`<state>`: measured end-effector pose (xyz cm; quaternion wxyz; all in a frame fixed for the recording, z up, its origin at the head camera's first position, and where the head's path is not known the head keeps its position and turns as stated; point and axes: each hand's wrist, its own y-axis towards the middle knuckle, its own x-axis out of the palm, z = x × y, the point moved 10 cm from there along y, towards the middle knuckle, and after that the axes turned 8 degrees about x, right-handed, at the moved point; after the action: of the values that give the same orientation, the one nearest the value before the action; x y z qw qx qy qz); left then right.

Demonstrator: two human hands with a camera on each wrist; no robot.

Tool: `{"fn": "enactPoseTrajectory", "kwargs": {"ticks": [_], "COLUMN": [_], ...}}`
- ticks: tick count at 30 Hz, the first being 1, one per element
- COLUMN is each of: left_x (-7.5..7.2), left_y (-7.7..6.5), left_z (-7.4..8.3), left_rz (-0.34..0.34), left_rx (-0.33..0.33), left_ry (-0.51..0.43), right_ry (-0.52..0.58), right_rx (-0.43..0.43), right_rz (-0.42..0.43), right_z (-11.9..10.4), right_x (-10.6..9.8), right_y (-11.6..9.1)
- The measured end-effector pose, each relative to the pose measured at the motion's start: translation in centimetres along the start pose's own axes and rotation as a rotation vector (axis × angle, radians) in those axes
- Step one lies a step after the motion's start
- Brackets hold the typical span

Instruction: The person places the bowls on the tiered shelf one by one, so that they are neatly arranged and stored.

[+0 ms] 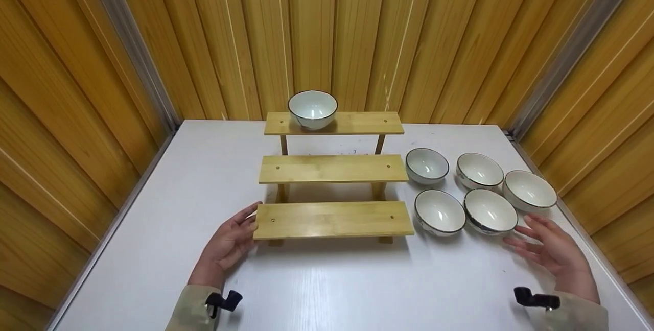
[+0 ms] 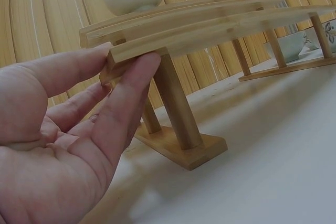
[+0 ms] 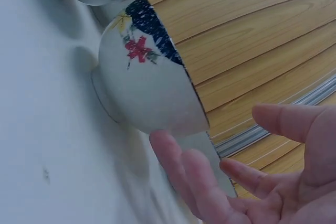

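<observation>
My left hand [image 1: 231,241] grips the left end of the lowest step of a three-step wooden display stand [image 1: 332,220]. In the left wrist view, fingertips [image 2: 144,66] lie against the underside and the end of that board. One white bowl [image 1: 313,109] with a dark rim sits upright on the top step, left of its middle. My right hand [image 1: 554,249] is spread with nothing in it, beside the nearest right bowl [image 1: 491,211]. The right wrist view shows that bowl's red flower and dark blue patch, with fingertips [image 3: 164,142] right at its side.
Several more white bowls stand upright in a close group right of the stand, among them a back one [image 1: 427,165], a front one [image 1: 440,212] and the rightmost [image 1: 530,189]. Wood-patterned walls [image 1: 311,29] enclose the white table [image 1: 204,162] at the back and both sides.
</observation>
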<state>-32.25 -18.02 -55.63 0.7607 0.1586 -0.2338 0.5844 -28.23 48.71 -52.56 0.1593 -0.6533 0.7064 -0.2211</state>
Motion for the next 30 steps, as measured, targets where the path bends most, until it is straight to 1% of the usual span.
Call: {"fn": "enactPoseTrajectory", "kwargs": {"ticks": [3, 5, 8, 13, 16, 20, 24, 30], "left_x": [-0.1, -0.2, 0.0, 0.1, 0.1, 0.1, -0.1, -0.1], "left_y": [0.0, 0.1, 0.1, 0.1, 0.1, 0.0, 0.1, 0.1], "left_z": [-0.1, -0.1, -0.1, -0.1, 0.0, 0.0, -0.1, -0.1], "left_rz": [0.006, 0.009, -0.010, -0.027, -0.017, -0.008, 0.007, 0.012], "left_rx": [0.005, 0.012, 0.016, 0.012, 0.008, -0.001, -0.005, -0.001], "left_ry": [0.006, 0.008, 0.010, -0.004, -0.019, -0.018, -0.007, 0.010], "right_ry": [0.016, 0.026, 0.045, 0.129, 0.185, 0.222, 0.211, 0.247], "right_rx": [0.006, 0.010, 0.013, -0.008, -0.035, -0.054, -0.063, -0.098], "right_rz": [-0.063, -0.081, -0.121, -0.218, -0.251, -0.252, -0.217, -0.187], "right_z": [0.7, 1.1, 1.5, 1.3, 1.0, 0.9, 0.9, 0.8], "right_x": [0.7, 1.0, 1.8, 3.3, 3.7, 3.6, 3.5, 3.0], "right_y": [0.7, 1.0, 1.4, 1.8, 1.9, 2.0, 2.2, 2.1]}}
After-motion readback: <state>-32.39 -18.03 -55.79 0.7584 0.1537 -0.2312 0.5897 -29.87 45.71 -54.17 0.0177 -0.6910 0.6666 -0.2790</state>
